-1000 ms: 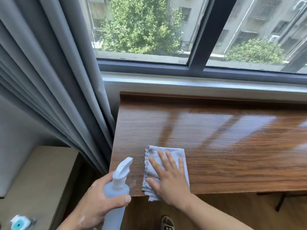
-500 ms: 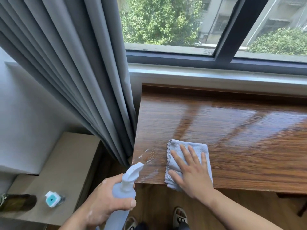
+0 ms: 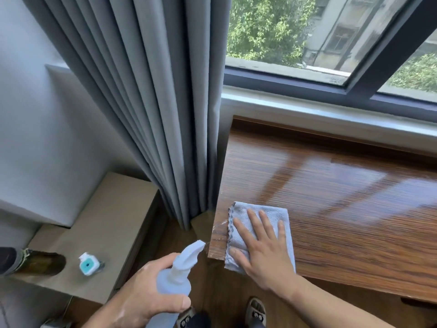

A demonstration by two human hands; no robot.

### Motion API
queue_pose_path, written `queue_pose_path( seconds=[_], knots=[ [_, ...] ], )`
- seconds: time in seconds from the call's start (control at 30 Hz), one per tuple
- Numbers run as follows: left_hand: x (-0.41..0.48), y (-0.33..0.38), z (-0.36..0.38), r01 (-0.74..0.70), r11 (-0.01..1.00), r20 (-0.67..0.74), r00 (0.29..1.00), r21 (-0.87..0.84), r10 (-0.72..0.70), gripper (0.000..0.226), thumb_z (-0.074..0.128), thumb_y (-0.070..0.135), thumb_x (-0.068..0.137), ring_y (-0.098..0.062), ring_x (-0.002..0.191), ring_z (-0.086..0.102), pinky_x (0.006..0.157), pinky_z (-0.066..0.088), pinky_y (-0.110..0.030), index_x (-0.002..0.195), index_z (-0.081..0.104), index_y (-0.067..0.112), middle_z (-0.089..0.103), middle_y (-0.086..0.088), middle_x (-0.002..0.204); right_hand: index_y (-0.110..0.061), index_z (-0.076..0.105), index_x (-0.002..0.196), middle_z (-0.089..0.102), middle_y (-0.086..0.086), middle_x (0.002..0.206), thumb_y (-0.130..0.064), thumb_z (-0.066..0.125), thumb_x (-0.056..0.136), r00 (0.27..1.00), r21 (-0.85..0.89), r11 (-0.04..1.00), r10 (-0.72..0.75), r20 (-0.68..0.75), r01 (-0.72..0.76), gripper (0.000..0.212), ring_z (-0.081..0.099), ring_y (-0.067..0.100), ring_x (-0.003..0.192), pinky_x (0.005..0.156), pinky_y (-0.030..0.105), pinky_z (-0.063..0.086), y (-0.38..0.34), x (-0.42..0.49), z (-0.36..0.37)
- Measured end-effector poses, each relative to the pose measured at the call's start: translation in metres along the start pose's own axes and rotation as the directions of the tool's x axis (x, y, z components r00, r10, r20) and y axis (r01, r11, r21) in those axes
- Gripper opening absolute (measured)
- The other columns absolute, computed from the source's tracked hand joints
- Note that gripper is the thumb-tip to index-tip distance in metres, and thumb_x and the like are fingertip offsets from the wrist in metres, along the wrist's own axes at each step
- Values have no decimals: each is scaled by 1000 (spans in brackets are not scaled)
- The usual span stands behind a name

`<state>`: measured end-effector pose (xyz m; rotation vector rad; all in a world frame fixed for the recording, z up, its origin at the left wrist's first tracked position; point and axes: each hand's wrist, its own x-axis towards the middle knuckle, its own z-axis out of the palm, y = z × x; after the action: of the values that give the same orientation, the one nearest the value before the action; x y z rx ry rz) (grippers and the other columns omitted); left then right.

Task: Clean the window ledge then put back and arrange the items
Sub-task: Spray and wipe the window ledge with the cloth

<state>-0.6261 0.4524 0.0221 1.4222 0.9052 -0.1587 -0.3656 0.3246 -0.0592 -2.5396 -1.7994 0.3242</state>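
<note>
The right hand (image 3: 264,252) lies flat, fingers spread, pressing the grey cloth (image 3: 274,212) onto the near left corner of the wooden ledge (image 3: 343,221). The cloth is probably soft, light and limp, best steered under a flat palm; it looks folded, fuzzy, scallop-edged. The left hand (image 3: 142,301) grips the spray bottle (image 3: 176,280).

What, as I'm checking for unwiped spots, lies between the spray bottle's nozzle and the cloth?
Head view: only a narrow strip of the window ledge, bare wood with pale streaks, separates the spray bottle from the cloth.
</note>
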Motion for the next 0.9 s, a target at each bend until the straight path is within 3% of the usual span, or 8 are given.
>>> queue_pose_path(
  seconds=[0.13, 0.27, 0.33, 0.43, 0.57, 0.67, 0.77, 0.9],
  knots=[
    [-2, -2, -7, -32, 999, -90, 995, 5, 33, 62, 84, 40, 52, -33, 98, 68, 96, 53, -47, 111, 68, 50, 73, -14, 101, -48, 7, 155, -2, -7, 168, -72, 17, 92, 992, 85, 989, 117, 46, -121, 68, -8, 21, 154, 119, 62, -4, 2, 92, -24],
    [-2, 0, -9, -76, 997, -106, 991, 21, 78, 56, 82, 51, 50, -26, 102, 68, 90, 53, -34, 104, 69, 48, 72, -11, 108, -45, 5, 156, -5, -5, 168, -66, 24, 99, 965, 102, 962, 247, 86, -255, 64, -10, 23, 154, 119, 63, -4, 6, 138, -37],
    [1, -3, -11, -89, 995, -112, 989, 41, 93, 55, 81, 51, 50, -26, 103, 67, 86, 52, -28, 104, 69, 45, 72, -10, 109, -44, 9, 156, -1, -3, 168, -64, 26, 99, 979, 66, 977, 202, 36, -204, 63, -6, 24, 154, 119, 64, -3, -3, 115, -28],
    [6, -7, -15, -120, 992, -141, 982, 34, 124, 59, 80, 51, 50, -21, 103, 68, 85, 54, -25, 107, 66, 55, 72, -6, 114, -41, 17, 156, 10, 0, 168, -63, 25, 98, 998, 18, 998, 57, -37, -57, 62, 4, 28, 155, 119, 65, 3, -26, 50, -8],
    [7, -8, -20, -124, 992, -130, 984, 15, 125, 61, 80, 52, 48, -19, 103, 66, 79, 51, -16, 107, 66, 57, 71, -4, 114, -40, 26, 154, 25, 2, 164, -63, 22, 102, 999, -33, 999, -43, -2, 43, 58, 19, 31, 152, 115, 63, 7, -44, 7, 6],
    [7, -7, -22, -132, 991, -108, 985, 12, 132, 64, 81, 50, 47, -21, 99, 68, 83, 54, -23, 109, 67, 55, 73, -6, 105, -44, 16, 155, 10, -2, 168, -63, 20, 101, 1000, 8, 1000, 0, 12, 0, 58, 5, 27, 155, 118, 61, -6, -32, 49, -7],
    [6, -6, -22, -147, 988, -95, 984, 55, 152, 63, 81, 50, 50, -17, 99, 69, 85, 53, -23, 111, 66, 55, 73, -4, 108, -44, 6, 157, -6, -5, 168, -63, 22, 100, 979, 91, 977, 186, 83, -193, 62, -11, 23, 154, 117, 63, -10, -23, 108, -26],
    [6, -7, -23, -145, 989, -85, 985, 37, 148, 63, 84, 45, 56, -29, 92, 70, 95, 53, -47, 117, 67, 47, 73, -13, 97, -41, 7, 157, -3, -2, 168, -62, 22, 101, 971, 87, 968, 228, 73, -234, 62, -10, 24, 154, 117, 65, -8, -34, 110, -29]
  ],
)
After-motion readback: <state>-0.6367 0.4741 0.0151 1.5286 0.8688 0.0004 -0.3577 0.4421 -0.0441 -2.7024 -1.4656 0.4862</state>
